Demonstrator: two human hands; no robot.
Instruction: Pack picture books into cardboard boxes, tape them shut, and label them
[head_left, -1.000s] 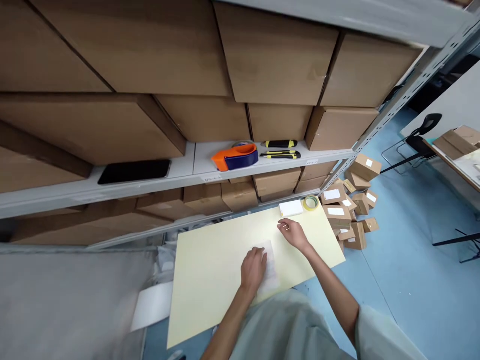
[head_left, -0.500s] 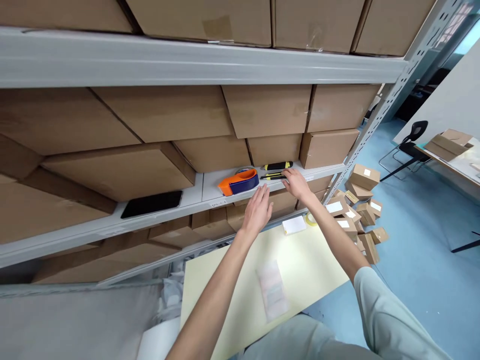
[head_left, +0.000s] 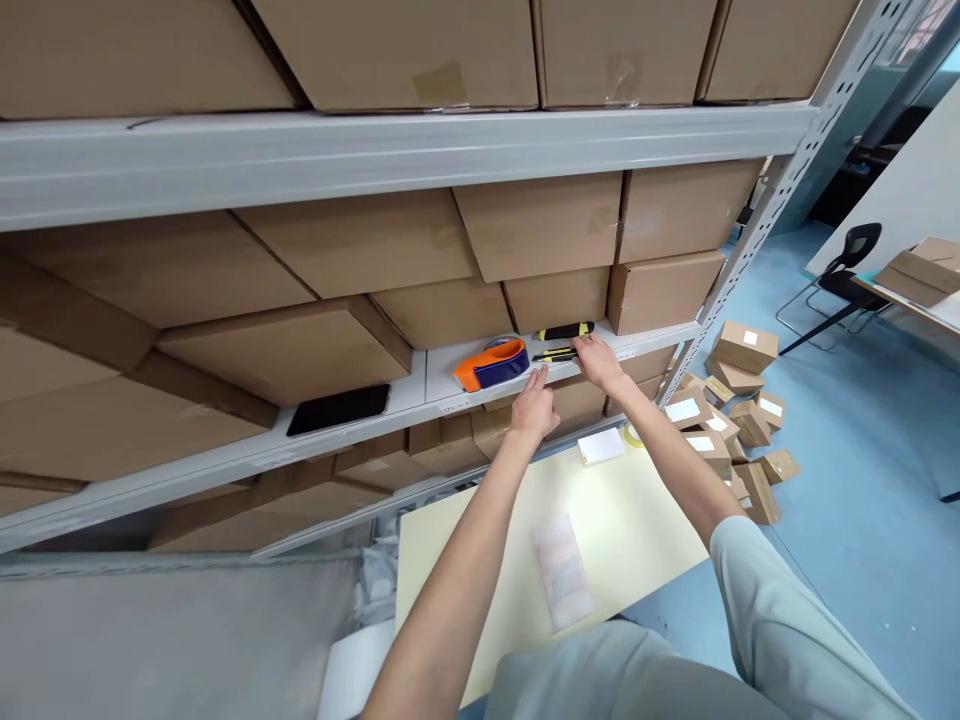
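Observation:
My right hand [head_left: 597, 362] is at the front of the middle shelf [head_left: 439, 385], its fingers closed on the right end of a slim yellow-and-black utility knife [head_left: 553, 355]. Behind that lies a thicker black-and-yellow utility knife [head_left: 566, 331]. My left hand [head_left: 534, 408] is at the shelf's front edge, below the slim knife. Its index finger is stretched out and the others are partly bent; it holds nothing that I can see. Left of the knives sits an orange-and-blue tape dispenser [head_left: 491, 365]. A black phone [head_left: 339, 408] lies farther left on the shelf.
Cardboard boxes [head_left: 555, 225] fill the shelves behind and above. Below stands a pale yellow table [head_left: 495, 560] with a plastic packet [head_left: 562, 570], a white card stack [head_left: 601, 447] and a tape roll [head_left: 632, 436]. Small parcels [head_left: 742, 347] lie heaped on the floor at right, near a chair [head_left: 847, 270].
The view has shifted, so the shelf items appear farther right. My left hand's fingers have bent more, with the index finger stretched out. My right hand stays at the slim utility knife.

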